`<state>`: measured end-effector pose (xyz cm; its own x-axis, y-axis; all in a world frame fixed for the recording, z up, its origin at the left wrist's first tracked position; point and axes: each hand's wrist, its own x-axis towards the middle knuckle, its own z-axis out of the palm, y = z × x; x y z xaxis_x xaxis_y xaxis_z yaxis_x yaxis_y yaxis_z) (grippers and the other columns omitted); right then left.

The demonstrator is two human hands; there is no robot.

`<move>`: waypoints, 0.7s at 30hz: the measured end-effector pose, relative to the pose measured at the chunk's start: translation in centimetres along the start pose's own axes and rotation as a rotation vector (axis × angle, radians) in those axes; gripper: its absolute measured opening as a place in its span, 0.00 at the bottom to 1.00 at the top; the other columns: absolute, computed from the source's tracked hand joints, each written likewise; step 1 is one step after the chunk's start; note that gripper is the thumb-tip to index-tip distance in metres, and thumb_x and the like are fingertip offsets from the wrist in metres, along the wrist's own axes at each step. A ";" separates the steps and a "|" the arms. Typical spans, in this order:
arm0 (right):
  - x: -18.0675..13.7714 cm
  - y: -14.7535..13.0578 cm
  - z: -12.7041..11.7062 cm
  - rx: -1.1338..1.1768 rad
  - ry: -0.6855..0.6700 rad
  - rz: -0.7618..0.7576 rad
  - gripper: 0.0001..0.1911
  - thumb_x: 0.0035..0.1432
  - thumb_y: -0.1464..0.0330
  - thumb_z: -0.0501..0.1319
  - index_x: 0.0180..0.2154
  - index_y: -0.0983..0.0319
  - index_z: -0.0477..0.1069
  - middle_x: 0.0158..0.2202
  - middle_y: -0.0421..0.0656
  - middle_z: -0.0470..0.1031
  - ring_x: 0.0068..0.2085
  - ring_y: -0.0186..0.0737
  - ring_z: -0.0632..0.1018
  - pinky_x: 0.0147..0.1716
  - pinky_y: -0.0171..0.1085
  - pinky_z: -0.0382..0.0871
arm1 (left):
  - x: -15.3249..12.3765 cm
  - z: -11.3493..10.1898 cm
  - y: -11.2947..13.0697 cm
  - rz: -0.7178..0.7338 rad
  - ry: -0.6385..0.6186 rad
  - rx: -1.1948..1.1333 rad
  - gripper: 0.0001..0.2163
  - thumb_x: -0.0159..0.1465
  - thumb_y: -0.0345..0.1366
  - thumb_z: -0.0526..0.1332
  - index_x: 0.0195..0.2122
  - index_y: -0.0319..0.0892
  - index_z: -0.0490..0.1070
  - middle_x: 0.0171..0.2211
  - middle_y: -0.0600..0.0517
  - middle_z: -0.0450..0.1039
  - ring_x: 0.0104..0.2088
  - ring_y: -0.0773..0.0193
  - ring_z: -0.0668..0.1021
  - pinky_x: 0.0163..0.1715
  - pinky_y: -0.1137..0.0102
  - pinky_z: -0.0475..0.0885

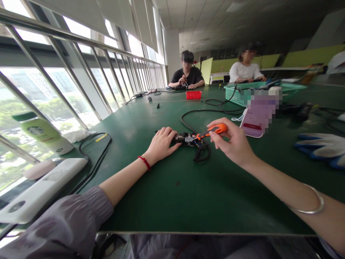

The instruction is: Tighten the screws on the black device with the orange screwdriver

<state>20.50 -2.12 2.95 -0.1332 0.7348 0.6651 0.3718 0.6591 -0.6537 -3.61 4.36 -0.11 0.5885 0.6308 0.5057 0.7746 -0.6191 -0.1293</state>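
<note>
Green-topped table (167, 208), contents from near edge to far.

Item: white oblong device (54, 183), at left; a pale rounded object (39, 169) by its far end.
Item: left hand (163, 144), red bracelet at wrist, fingers and thumb clasped about an opened electrical device (185, 139), dark-bodied, wires exposed, lying on the table between the hands.
Item: right hand (233, 144), pinching an orange-and-black screwdriver (215, 130) between thumb and fingers, shaft angled to the device.
Item: work gloves (323, 148), white and blue, far right.
Container: pale green bottle (44, 135), dark green cap on, left; contents not discernible.
Item: smartphone (252, 122), propped before the basket.
Container: green plastic basket (233, 95), mesh-walled, holding assorted items, mostly blurred.
Container: red plastic tray (193, 95), small; interior not readable.
Beyond: two seated co-workers, one in black (198, 76), one in white (237, 72).
</note>
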 end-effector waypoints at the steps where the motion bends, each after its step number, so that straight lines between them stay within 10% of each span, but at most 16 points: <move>1: 0.0 0.0 0.0 -0.009 -0.001 -0.009 0.06 0.56 0.67 0.58 0.37 0.60 0.67 0.28 0.37 0.68 0.22 0.29 0.69 0.23 0.31 0.65 | 0.0 0.0 0.0 0.000 0.000 -0.007 0.15 0.64 0.45 0.53 0.46 0.42 0.66 0.43 0.45 0.66 0.43 0.55 0.68 0.42 0.61 0.66; 21: -0.1 0.0 -0.1 -0.020 0.108 -0.034 0.06 0.56 0.66 0.59 0.38 0.59 0.66 0.28 0.37 0.68 0.23 0.30 0.69 0.24 0.33 0.66 | 0.0 0.2 -0.2 0.000 -0.015 -0.022 0.14 0.64 0.43 0.53 0.47 0.41 0.65 0.44 0.45 0.66 0.43 0.55 0.68 0.43 0.61 0.67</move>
<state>20.61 -2.21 2.86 -0.0462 0.6900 0.7224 0.3870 0.6790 -0.6238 -3.75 4.54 -0.26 0.5922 0.6375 0.4929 0.7693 -0.6292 -0.1106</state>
